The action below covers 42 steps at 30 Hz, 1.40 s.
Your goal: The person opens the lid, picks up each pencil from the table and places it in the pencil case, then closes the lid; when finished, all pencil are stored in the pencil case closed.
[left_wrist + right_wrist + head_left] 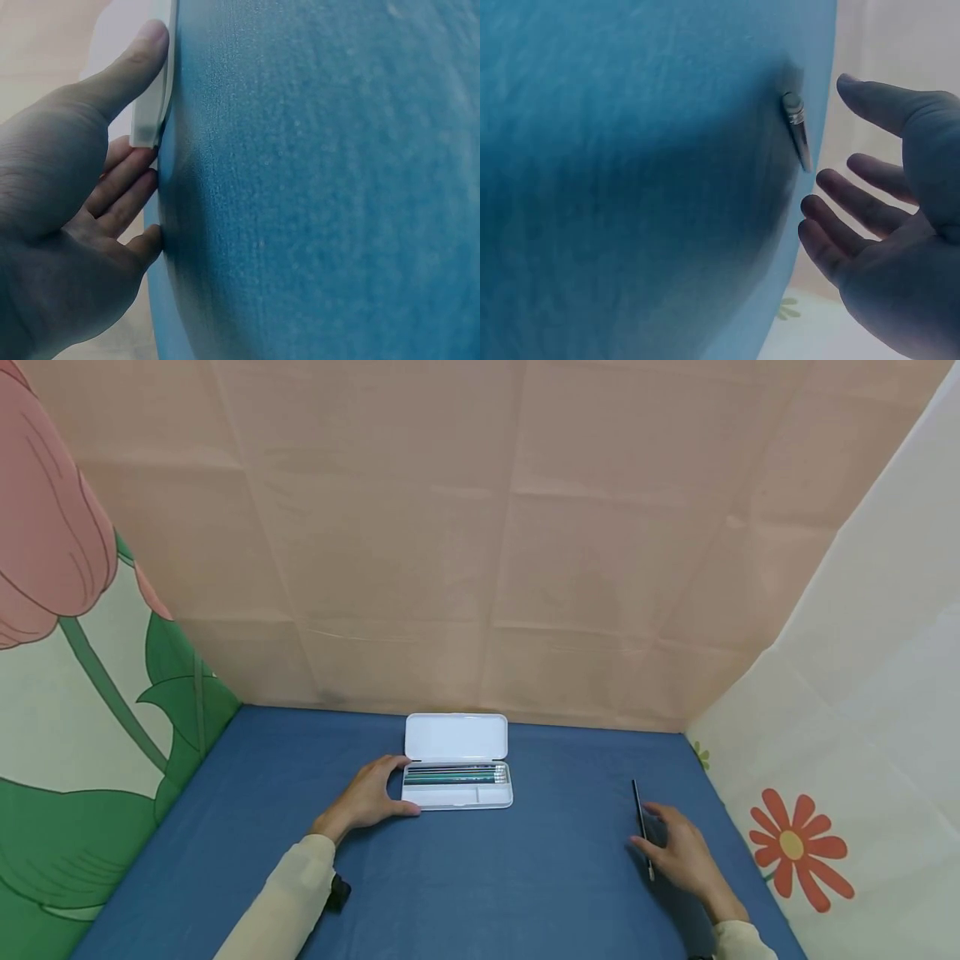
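Note:
A white pencil case (457,796) lies with its lid (456,737) tipped back, and several pencils (453,774) are in its far compartment. My left hand (365,795) holds the case's left end, thumb at the near corner and index finger at the far one. In the left wrist view the thumb presses the edge of the case (152,109). Off to the right, a dark pencil (639,807) with a metal ferrule rests on the cloth. My right hand (678,853) hovers beside it, fingers spread; the right wrist view shows a gap between them and the pencil (796,127).
Blue cloth (480,885) covers the table. A beige curtain (480,543) hangs along the back edge. Flower-printed fabric (82,827) closes off the left, and white fabric with a red flower (885,760) closes off the right, near my right hand.

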Each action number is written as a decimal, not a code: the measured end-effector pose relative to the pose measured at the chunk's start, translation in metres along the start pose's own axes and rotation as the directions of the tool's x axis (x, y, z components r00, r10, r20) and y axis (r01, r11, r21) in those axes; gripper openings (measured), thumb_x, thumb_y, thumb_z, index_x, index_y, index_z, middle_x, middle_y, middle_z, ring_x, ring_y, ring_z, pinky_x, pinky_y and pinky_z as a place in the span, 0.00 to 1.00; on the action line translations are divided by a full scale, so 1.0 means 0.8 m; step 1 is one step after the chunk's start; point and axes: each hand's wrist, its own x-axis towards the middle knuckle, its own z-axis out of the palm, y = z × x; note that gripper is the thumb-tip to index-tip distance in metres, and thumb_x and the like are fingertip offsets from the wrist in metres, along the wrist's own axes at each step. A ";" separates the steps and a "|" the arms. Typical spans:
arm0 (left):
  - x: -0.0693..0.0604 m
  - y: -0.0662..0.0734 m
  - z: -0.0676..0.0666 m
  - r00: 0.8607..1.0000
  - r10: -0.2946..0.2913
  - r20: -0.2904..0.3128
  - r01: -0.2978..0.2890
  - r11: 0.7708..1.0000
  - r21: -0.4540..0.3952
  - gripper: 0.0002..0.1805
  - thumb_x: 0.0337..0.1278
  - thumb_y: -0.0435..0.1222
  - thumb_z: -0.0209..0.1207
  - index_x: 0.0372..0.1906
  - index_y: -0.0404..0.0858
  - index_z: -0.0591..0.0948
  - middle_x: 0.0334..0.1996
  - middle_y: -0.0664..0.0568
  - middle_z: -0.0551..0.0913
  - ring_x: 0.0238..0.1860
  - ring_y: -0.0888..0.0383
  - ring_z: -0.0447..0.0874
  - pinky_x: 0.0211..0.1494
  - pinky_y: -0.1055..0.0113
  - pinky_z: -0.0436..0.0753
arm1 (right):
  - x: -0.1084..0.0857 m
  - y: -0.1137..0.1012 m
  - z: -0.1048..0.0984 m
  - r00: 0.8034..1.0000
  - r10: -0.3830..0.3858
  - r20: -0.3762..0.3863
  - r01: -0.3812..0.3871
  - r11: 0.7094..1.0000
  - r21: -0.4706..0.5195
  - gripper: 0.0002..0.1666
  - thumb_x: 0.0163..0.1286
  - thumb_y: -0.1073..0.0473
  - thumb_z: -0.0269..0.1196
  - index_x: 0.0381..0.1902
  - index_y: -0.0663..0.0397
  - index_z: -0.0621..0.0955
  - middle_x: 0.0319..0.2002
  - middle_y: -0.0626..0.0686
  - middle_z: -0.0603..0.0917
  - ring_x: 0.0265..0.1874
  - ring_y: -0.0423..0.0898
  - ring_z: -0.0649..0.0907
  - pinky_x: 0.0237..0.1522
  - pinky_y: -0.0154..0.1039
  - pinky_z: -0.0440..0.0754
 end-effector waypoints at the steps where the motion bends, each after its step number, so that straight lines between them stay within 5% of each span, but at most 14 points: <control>1: 0.000 0.000 0.000 1.000 0.002 0.000 -0.002 1.000 -0.002 0.55 0.55 0.54 0.86 0.83 0.38 0.73 0.85 0.34 0.71 0.86 0.30 0.68 0.86 0.27 0.69 | 0.000 0.002 0.000 1.000 0.002 0.005 -0.002 1.000 0.001 0.41 0.70 0.56 0.82 0.73 0.71 0.80 0.64 0.72 0.87 0.63 0.74 0.87 0.62 0.73 0.86; 12: 0.001 -0.001 -0.001 1.000 0.010 -0.001 -0.010 1.000 -0.003 0.55 0.55 0.53 0.86 0.83 0.38 0.73 0.85 0.35 0.71 0.86 0.30 0.68 0.86 0.27 0.69 | 0.004 0.009 0.005 0.993 0.075 0.090 -0.076 0.997 0.010 0.39 0.69 0.60 0.82 0.72 0.68 0.81 0.61 0.68 0.90 0.57 0.66 0.90 0.58 0.67 0.89; 26: 0.000 0.000 0.000 1.000 0.002 0.000 -0.002 1.000 -0.009 0.55 0.55 0.53 0.86 0.83 0.38 0.73 0.85 0.35 0.71 0.86 0.30 0.68 0.86 0.27 0.69 | 0.005 -0.002 0.009 0.989 0.075 0.125 -0.082 0.995 0.055 0.22 0.69 0.69 0.77 0.60 0.60 0.89 0.38 0.46 0.90 0.37 0.36 0.86 0.41 0.36 0.85; 36: -0.001 0.000 0.000 1.000 0.000 -0.002 -0.001 1.000 -0.014 0.55 0.56 0.52 0.86 0.84 0.38 0.73 0.85 0.35 0.71 0.86 0.30 0.68 0.86 0.27 0.69 | 0.006 -0.011 0.008 0.983 0.072 0.171 -0.084 0.995 0.062 0.15 0.76 0.68 0.71 0.58 0.58 0.91 0.39 0.47 0.90 0.35 0.36 0.82 0.37 0.36 0.82; 42: -0.001 0.000 0.000 1.000 -0.002 0.000 0.002 1.000 -0.011 0.55 0.56 0.52 0.86 0.84 0.38 0.73 0.85 0.35 0.71 0.86 0.30 0.68 0.87 0.27 0.69 | 0.009 -0.021 0.006 0.994 0.009 0.110 -0.018 0.997 0.074 0.13 0.76 0.71 0.71 0.54 0.53 0.93 0.40 0.47 0.88 0.36 0.35 0.80 0.38 0.35 0.81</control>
